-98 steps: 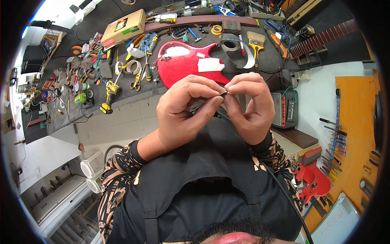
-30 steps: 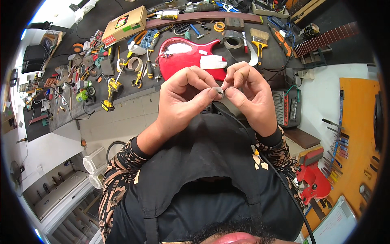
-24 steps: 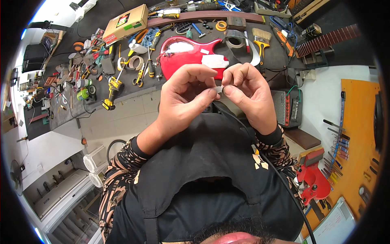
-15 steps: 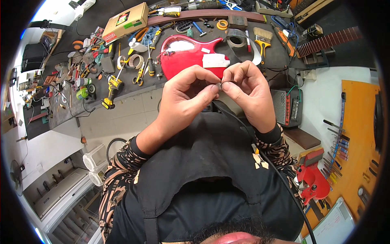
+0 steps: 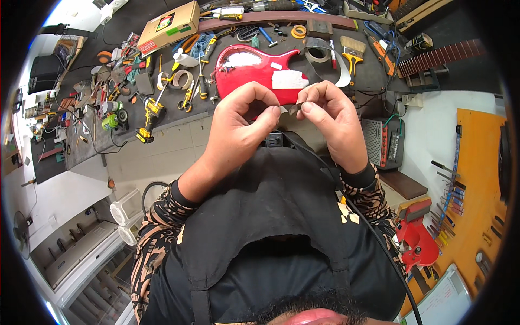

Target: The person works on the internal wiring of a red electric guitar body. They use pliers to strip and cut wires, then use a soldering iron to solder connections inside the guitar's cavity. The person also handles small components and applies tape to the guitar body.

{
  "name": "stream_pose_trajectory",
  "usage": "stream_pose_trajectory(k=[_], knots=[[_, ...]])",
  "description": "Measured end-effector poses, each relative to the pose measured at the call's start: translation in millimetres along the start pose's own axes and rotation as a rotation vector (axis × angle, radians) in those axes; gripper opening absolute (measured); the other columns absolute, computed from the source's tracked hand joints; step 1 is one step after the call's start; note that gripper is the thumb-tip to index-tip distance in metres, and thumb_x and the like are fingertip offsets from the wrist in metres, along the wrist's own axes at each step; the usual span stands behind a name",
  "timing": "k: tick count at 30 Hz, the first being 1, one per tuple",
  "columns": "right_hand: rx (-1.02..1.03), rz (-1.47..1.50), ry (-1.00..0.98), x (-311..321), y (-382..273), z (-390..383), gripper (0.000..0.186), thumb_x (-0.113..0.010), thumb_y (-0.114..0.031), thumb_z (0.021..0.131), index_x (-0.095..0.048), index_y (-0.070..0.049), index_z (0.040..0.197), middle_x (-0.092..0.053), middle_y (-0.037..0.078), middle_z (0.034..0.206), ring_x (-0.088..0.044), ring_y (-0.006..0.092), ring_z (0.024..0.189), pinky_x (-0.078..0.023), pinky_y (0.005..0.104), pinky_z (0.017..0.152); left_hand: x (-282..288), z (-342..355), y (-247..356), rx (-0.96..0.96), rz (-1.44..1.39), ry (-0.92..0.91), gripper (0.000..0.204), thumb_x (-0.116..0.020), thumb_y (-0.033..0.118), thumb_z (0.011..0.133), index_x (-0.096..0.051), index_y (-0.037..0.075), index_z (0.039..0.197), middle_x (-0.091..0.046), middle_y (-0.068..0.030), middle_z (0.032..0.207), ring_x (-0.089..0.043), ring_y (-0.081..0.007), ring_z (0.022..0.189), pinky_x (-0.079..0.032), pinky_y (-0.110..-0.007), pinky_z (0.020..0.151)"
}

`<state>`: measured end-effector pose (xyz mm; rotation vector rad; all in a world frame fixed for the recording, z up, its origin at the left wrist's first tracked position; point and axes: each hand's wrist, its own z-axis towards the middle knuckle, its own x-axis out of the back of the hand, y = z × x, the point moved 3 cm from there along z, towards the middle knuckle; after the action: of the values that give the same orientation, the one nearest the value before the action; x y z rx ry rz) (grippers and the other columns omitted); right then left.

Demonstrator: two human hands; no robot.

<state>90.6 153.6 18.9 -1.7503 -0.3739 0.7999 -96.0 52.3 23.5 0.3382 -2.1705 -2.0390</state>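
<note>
My left hand (image 5: 241,130) and my right hand (image 5: 331,120) are raised together in front of my chest, fingertips almost meeting. Between them they pinch a small dark flat piece (image 5: 293,109); I cannot tell what it is. Beyond the hands, a red guitar body (image 5: 254,69) lies on the dark workbench (image 5: 162,116), with a white patch of tape on it. A black cable (image 5: 374,238) runs down over my black apron.
The bench holds a yellow drill (image 5: 149,116), rolls of tape (image 5: 182,79), pliers, a paintbrush (image 5: 352,54), a cardboard box (image 5: 169,26) and a guitar neck (image 5: 441,55). A small amplifier (image 5: 383,143) and a red vise (image 5: 416,241) are at the right, by an orange tool board (image 5: 476,162).
The hands have stayed together on the small piece, fingers shifting slightly; they sit a little higher in view than 3.3 s ago.
</note>
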Motion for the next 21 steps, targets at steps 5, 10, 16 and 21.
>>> stream_pose_trajectory(k=[5,10,16,21], knots=[[-0.043,-0.01,0.037,12,17,12,0.009,-0.073,-0.011,0.111,-0.068,-0.003,0.113,-0.069,-0.002,0.106,-0.064,0.0075,0.096,-0.053,0.026,0.092,31,7,-11,-0.076,0.132,0.202,0.009,-0.073,-0.001,0.106,-0.071,0.0,0.115,-0.076,-0.0003,0.1,-0.069,-0.0051,0.09,-0.056,-0.025,0.081],[-0.119,-0.053,0.139,18,47,48,0.012,-0.072,-0.014,0.111,-0.072,-0.001,0.111,-0.069,-0.002,0.101,-0.063,0.0072,0.096,-0.051,0.0261,0.091,134,35,-53,-0.076,0.44,0.411,0.015,-0.075,0.005,0.109,-0.079,-0.002,0.121,-0.078,-0.0004,0.102,-0.069,-0.0059,0.086,-0.057,-0.025,0.076],[-0.234,-0.136,0.223,27,108,107,0.019,-0.072,-0.016,0.11,-0.077,0.001,0.118,-0.072,-0.001,0.105,-0.062,0.0078,0.098,-0.051,0.027,0.089,224,104,-115,-0.091,0.697,0.461,0.012,-0.076,0.007,0.103,-0.079,-0.002,0.112,-0.077,-0.0083,0.098,-0.073,-0.0161,0.083,-0.059,-0.032,0.079],[-0.32,-0.175,0.353,30,165,161,0.022,-0.073,-0.018,0.109,-0.078,0.002,0.118,-0.074,0.0,0.103,-0.062,0.0077,0.094,-0.05,0.0277,0.086,224,209,-163,-0.241,0.85,0.302,0.012,-0.074,0.009,0.101,-0.081,0.004,0.109,-0.075,-0.0169,0.106,-0.076,-0.0377,0.096,-0.061,-0.045,0.088]])
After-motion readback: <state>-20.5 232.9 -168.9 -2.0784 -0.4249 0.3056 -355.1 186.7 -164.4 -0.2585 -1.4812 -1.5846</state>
